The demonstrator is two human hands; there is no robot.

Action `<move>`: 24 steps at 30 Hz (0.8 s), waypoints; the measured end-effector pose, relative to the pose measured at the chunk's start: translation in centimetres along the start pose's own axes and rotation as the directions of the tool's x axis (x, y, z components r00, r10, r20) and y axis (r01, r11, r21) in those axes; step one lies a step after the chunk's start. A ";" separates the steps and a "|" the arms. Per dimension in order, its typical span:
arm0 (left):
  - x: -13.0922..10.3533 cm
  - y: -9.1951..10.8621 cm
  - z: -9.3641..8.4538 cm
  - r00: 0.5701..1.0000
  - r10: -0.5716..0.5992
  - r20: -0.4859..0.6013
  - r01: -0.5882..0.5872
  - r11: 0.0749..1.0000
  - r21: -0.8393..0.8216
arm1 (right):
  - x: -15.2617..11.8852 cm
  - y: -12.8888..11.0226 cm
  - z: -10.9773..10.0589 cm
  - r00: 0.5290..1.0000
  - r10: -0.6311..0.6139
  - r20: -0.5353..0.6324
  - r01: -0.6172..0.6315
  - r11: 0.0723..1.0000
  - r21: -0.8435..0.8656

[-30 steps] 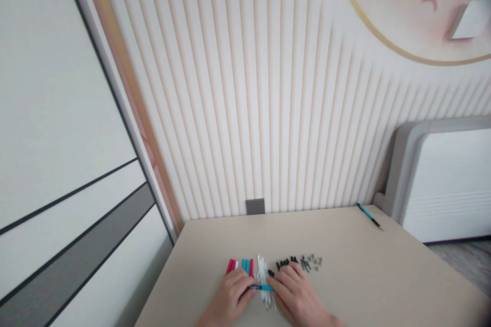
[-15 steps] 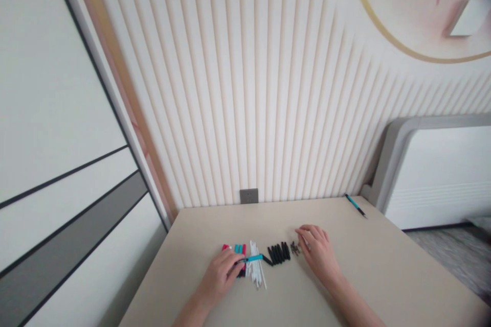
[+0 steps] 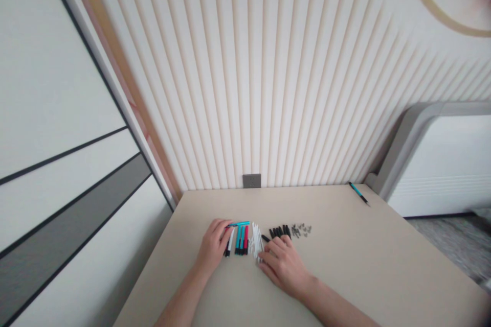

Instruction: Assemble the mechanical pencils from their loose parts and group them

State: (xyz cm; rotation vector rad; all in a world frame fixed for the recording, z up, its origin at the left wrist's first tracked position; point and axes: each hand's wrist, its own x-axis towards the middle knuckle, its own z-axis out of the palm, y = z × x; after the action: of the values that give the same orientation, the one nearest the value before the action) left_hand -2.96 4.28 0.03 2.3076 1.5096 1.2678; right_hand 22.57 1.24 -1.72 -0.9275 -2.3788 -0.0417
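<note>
My left hand [image 3: 213,243] is closed around one end of a blue pen barrel [image 3: 241,223], which points to the right above the table. Beside it lie a white pen barrel [image 3: 230,240] with a black end and a row of blue and red pen barrels [image 3: 241,240]. My right hand [image 3: 283,261] reaches over the white pen refills [image 3: 256,237], thumb and forefinger pinched at their near ends. Its knuckles partly cover several black grips [image 3: 279,231]. A single black piece [image 3: 265,238] lies between the refills and those grips.
Small metallic pen tips [image 3: 300,230] lie scattered right of the black grips. A blue and black pen [image 3: 359,193] rests at the table's back right corner. Behind the table [image 3: 330,219] stand a ribbed wall with a dark socket [image 3: 252,181] and, at right, a grey-white headboard [image 3: 441,158].
My right hand has moved left from the metallic tips to the white refills. My left hand keeps the blue barrel, now farther back over the row. The view has shifted slightly.
</note>
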 end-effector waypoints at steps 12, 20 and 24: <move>0.0 1.0 0.6 0.991 0.008 0.135 -0.002 0.999 -0.047 | 1.7 -1.0 0.3 0.984 0.171 0.041 -0.173 0.984 0.034; 0.0 0.8 0.9 0.987 0.002 0.162 0.007 0.998 -0.057 | 1.6 -0.6 0.9 0.980 0.189 0.058 -0.193 0.979 0.072; 0.0 0.7 0.9 0.983 0.011 0.183 0.002 0.997 -0.073 | 1.6 -0.5 1.2 0.985 0.169 0.033 -0.172 0.976 0.133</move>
State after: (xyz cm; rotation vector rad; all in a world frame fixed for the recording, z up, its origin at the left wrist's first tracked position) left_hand -1.82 4.23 -0.16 2.3104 1.3766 1.0586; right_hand 20.70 2.09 -1.76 -1.0668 -2.2805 0.1953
